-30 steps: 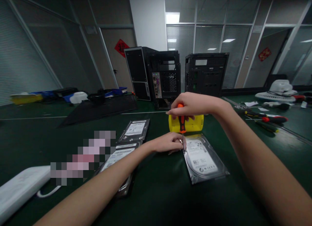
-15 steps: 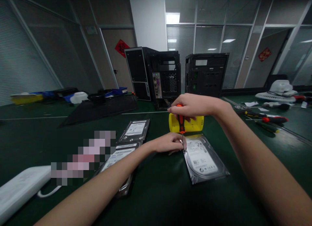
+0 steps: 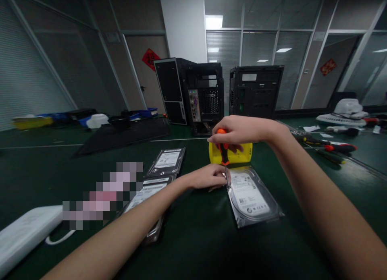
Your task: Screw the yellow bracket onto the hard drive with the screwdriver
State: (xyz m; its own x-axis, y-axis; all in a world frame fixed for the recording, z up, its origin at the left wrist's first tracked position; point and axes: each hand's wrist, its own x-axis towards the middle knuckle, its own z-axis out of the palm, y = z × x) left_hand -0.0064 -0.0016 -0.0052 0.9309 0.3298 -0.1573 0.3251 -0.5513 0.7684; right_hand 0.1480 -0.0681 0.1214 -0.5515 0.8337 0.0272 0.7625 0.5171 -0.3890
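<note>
Hard drive (image 3: 254, 203), label side up, lies flat on the table (image 3: 199, 239), right of ctr, set in from the near edge. R hand (image 3: 237, 129) is closed round the orange-and-black handle of a screwdriver (image 3: 224, 156), held approx. upright from above, shaft down at the drive's far-left corner. L hand (image 3: 207, 176) is low beside that corner, fingers bent in narrow at the shaft and the drive's L edge; cannot tell whether they pinch either one. Exact seat of the tip: hidden by fingers.

Yellow bin (image 3: 246, 153) stands just beyond the drive, twd the table's far edge, partly hidden by R hand. Two other drives lie end to end L of ctr: far drive (image 3: 167, 161) in view, near drive (image 3: 151, 189) partly covered by L forearm. White unit (image 3: 27, 231) w/ cable at the table's near-left corner; pixelated patch adj., contents n/a.

Black computer cases (image 3: 171, 90) stand upright twd the far edge. Red-and-black-handled tool (image 3: 341, 148) lies nr the R edge, well apart from the drive.
</note>
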